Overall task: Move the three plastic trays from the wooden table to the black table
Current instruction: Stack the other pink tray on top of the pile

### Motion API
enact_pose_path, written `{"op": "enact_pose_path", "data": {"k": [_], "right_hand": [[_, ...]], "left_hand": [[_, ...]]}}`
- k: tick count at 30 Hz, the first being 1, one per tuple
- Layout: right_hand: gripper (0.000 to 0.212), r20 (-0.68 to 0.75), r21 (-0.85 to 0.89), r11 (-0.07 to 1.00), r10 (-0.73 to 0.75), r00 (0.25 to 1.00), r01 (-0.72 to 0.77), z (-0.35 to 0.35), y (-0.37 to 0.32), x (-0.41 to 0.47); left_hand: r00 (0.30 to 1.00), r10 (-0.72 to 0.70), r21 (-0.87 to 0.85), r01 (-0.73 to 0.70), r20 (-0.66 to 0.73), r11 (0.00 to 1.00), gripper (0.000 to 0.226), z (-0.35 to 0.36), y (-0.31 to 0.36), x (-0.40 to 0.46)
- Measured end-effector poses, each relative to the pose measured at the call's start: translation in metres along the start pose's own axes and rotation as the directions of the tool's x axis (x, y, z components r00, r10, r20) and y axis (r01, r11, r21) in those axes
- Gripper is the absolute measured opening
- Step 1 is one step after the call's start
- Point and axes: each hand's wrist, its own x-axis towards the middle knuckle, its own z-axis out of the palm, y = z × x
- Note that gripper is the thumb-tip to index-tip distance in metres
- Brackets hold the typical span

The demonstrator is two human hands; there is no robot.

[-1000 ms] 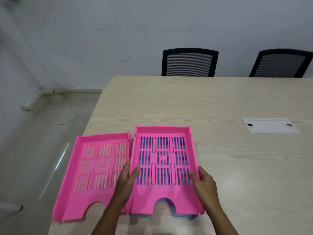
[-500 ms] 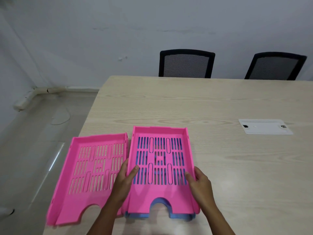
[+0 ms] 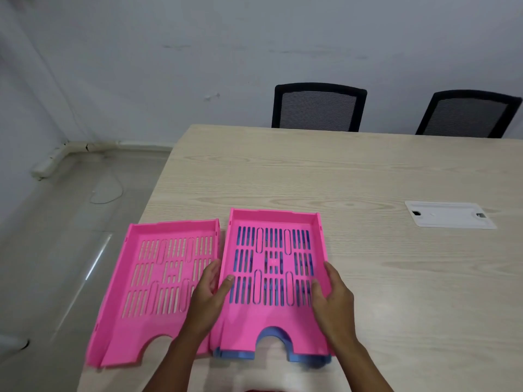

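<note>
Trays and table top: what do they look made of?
Both pink trays and the blue tray beneath one look like moulded plastic, smooth with a slight sheen and slotted floors. The table shows pale wood grain, matte; possibly laminate rather than solid wood.

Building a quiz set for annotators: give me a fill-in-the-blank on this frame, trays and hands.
1. The pink tray held by both hands sits stacked on a ____ tray.
2. The second pink tray lies to the ____ of the stack.
3. The left hand and right hand grip the stacked pink tray by its two ____.
4. All trays rest on the ____ table.

Missing words: blue; left; sides; wooden
</note>
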Motion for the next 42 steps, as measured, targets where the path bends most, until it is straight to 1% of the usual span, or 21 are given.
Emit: {"op": "enact_pose_path", "data": {"k": [4, 7, 9, 12, 16, 18, 20, 23, 26, 29, 32, 34, 37, 39, 40, 42], "right_hand": [[0.047, -0.008, -0.028, 0.996, -0.090, 0.996, 0.090, 0.016, -0.022, -0.002], [0.046, 0.030, -0.045, 0.991, -0.128, 0.991, 0.130, 0.033, -0.042, -0.006], [0.046, 0.067, -0.043, 0.988, -0.147, 0.987, 0.150, 0.051, -0.055, -0.009], [0.047, 0.152, -0.033, 0.979, -0.195, 0.969, 0.202, 0.082, -0.079, -0.020], [0.050, 0.296, -0.033, 0.965, -0.240, 0.924, 0.261, 0.125, -0.110, -0.039], [0.052, 0.342, -0.049, 0.960, -0.242, 0.908, 0.274, 0.148, -0.120, -0.047], [0.055, 0.395, -0.070, 0.965, -0.207, 0.895, 0.254, 0.170, -0.128, -0.055], [0.062, 0.432, -0.104, 0.981, -0.106, 0.896, 0.167, 0.199, -0.135, -0.063], [0.073, 0.398, -0.157, 0.987, 0.038, 0.917, 0.027, 0.217, -0.136, -0.066], [0.084, 0.383, -0.198, 0.978, 0.134, 0.914, -0.061, 0.228, -0.126, -0.067], [0.087, 0.363, -0.212, 0.976, 0.132, 0.922, -0.057, 0.235, -0.117, -0.067], [0.082, 0.345, -0.188, 0.980, 0.133, 0.929, -0.070, 0.236, -0.119, -0.067], [0.075, 0.317, -0.138, 0.986, 0.129, 0.939, -0.089, 0.233, -0.128, -0.069], [0.071, 0.314, -0.104, 0.992, 0.107, 0.943, -0.078, 0.228, -0.135, -0.072], [0.068, 0.314, -0.091, 0.993, 0.102, 0.944, -0.077, 0.226, -0.137, -0.072], [0.063, 0.299, -0.054, 0.998, 0.059, 0.952, -0.045, 0.223, -0.140, -0.068]], "left_hand": [[0.998, 0.038, -0.028, -0.040, -0.059, 0.999, 0.061, -0.025, -0.003, 0.000], [0.990, 0.054, -0.056, -0.061, -0.127, 0.997, 0.062, -0.050, -0.007, -0.002], [0.981, 0.066, -0.064, -0.078, -0.182, 0.995, 0.058, -0.071, -0.013, -0.002], [0.960, 0.062, -0.060, -0.081, -0.272, 0.995, 0.050, -0.104, -0.022, -0.003], [0.925, 0.067, -0.034, -0.086, -0.375, 0.996, 0.048, -0.147, -0.032, -0.005], [0.909, 0.071, 0.002, -0.077, -0.410, 0.997, 0.049, -0.169, -0.038, -0.006], [0.904, 0.048, 0.020, -0.044, -0.425, 0.999, 0.046, -0.189, -0.046, -0.004], [0.917, -0.009, 0.014, 0.016, -0.400, 1.000, 0.048, -0.211, -0.061, 0.001], [0.942, -0.086, -0.013, 0.086, -0.324, 0.996, 0.060, -0.221, -0.073, 0.007], [0.956, -0.143, -0.065, 0.130, -0.255, 0.989, 0.067, -0.224, -0.083, 0.011], [0.961, -0.169, -0.091, 0.153, -0.217, 0.984, 0.072, -0.227, -0.093, 0.012], [0.962, -0.180, -0.110, 0.159, -0.207, 0.981, 0.086, -0.229, -0.101, 0.014], [0.963, -0.179, -0.188, 0.142, -0.202, 0.972, 0.092, -0.241, -0.127, 0.025], [0.959, -0.201, -0.256, 0.147, -0.200, 0.956, 0.104, -0.249, -0.129, 0.028], [0.960, -0.200, -0.273, 0.143, -0.194, 0.951, 0.103, -0.255, -0.135, 0.032], [0.969, -0.170, -0.267, 0.119, -0.179, 0.956, 0.089, -0.261, -0.112, 0.028]]}}
